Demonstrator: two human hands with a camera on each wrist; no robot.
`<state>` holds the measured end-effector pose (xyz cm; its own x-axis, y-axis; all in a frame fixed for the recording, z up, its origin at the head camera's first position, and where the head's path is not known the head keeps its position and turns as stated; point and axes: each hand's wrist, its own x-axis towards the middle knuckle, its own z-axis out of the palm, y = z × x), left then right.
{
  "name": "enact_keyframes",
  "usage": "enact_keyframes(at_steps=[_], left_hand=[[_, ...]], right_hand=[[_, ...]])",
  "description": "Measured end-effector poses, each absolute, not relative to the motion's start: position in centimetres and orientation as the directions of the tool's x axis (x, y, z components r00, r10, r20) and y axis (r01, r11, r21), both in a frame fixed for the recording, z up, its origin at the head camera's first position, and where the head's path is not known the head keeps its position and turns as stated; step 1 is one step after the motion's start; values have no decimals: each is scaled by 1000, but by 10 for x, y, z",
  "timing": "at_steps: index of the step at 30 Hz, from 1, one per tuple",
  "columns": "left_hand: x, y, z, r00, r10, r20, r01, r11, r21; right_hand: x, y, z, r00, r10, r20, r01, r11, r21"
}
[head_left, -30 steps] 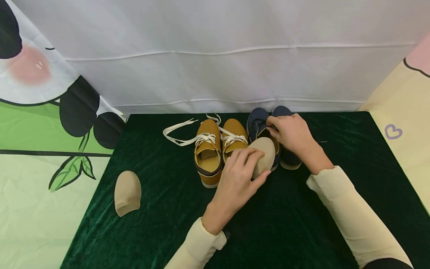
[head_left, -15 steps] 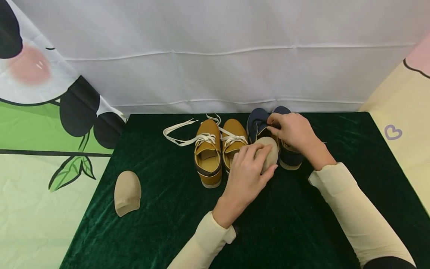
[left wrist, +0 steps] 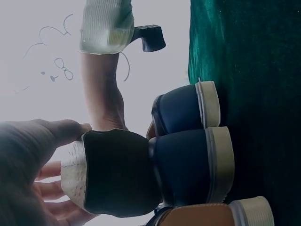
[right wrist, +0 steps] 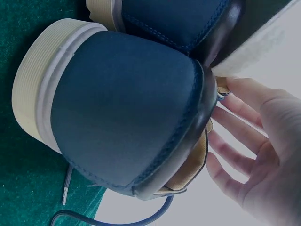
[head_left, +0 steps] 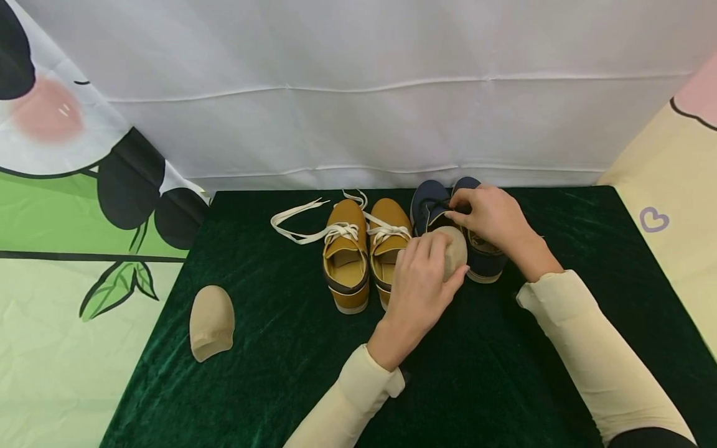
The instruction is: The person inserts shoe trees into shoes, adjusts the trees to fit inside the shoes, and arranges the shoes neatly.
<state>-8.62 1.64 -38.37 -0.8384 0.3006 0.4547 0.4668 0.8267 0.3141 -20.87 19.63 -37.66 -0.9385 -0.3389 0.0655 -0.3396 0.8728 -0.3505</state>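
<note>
My left hand grips a beige toe-shaped shoe insert, thumb on one edge and fingers on the other. In the left wrist view the insert shows a dark hollow side and stands at the heel of the left navy shoe. How far it sits inside the opening is hidden. My right hand reaches over the right navy shoe and pinches the tongue of the left navy shoe. The right wrist view shows thumb and fingers at a small tan-lined piece of the tongue.
Two mustard shoes with white laces stand left of the navy pair, toes toward the white backdrop. A second beige insert lies on the left of the green velvet cloth.
My left hand has moved right and slightly forward, bringing the insert over the left navy shoe's opening. My right hand has barely shifted and stays at the tongue.
</note>
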Motion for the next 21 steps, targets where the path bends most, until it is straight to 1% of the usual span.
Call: enact_keyframes(at_steps=[4, 11, 21], left_hand=[[-90, 20, -387, -834, 295, 466, 454, 848, 275], [-96, 27, -392, -821, 267, 504, 427, 874, 232], [-105, 32, -399, -814, 236, 531, 414, 877, 245]], right_hand=[[-208, 198, -377, -938, -335, 82, -343, 876, -339], [-210, 201, -379, -936, -341, 85, -349, 866, -359], [-212, 203, -381, -937, -343, 67, -342, 861, -377]])
